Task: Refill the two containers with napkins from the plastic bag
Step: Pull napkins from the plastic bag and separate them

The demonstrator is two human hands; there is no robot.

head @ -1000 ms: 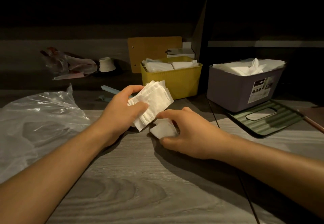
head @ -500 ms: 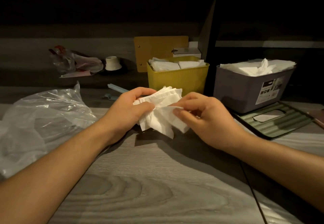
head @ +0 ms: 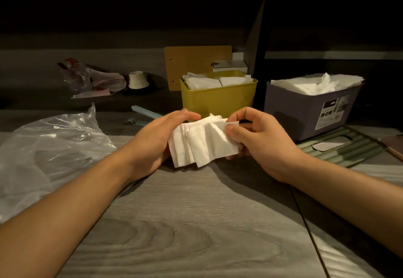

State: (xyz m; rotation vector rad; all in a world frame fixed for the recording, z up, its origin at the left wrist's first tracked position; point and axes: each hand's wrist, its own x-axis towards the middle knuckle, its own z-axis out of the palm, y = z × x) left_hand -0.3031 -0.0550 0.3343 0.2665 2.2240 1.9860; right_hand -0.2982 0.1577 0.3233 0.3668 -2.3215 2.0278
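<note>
Napkins (head: 201, 143), fanned, hide fingers of both gripping hands (head: 205, 140).

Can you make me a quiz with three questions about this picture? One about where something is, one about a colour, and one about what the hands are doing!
1. Where is the plastic bag?
A. On the table, to the left of the hands
B. Inside the yellow box
C. On top of the purple box

2. What colour is the box right behind the hands?
A. Red
B. Yellow
C. White

3. What are the hands doing?
A. Both hold one stack of napkins
B. Both rest flat on the table
C. One is reaching into the bag

Answers:
1. A: the bag lies crumpled on the table at the left.
2. B: the box behind the hands is yellow, with a purple box to its right.
3. A: the left hand and right hand both have a grip on the fanned napkins.
</note>
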